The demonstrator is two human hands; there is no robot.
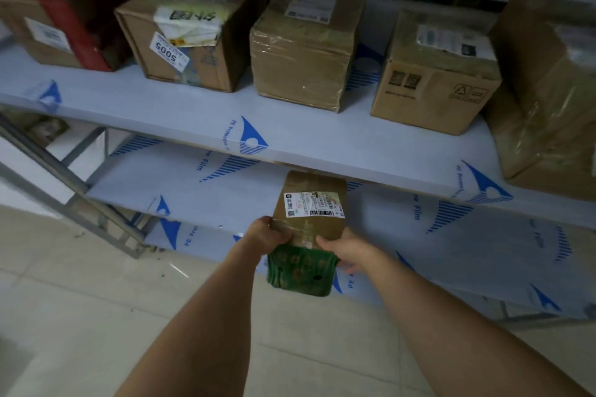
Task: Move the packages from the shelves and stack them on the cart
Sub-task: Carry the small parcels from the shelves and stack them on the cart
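Note:
A brown cardboard package (309, 203) with a white shipping label on top and a green printed front end sticks out from the lower shelf (200, 190). My left hand (269, 234) grips its left side. My right hand (343, 251) holds its right side, fingers curled under the edge. The package's far end is hidden under the upper shelf (290, 135). On that upper shelf stand several other boxes: a red and brown one (74, 13), one with a "5005" sticker (190, 29), a taped one (303, 45), a printed one (435, 71) and a large one (548, 84) at the right.
The shelf boards are wrapped in pale blue protective film. A grey metal frame leg (64, 177) stands at the left. Beige floor tiles (96, 316) lie below. No cart is in view.

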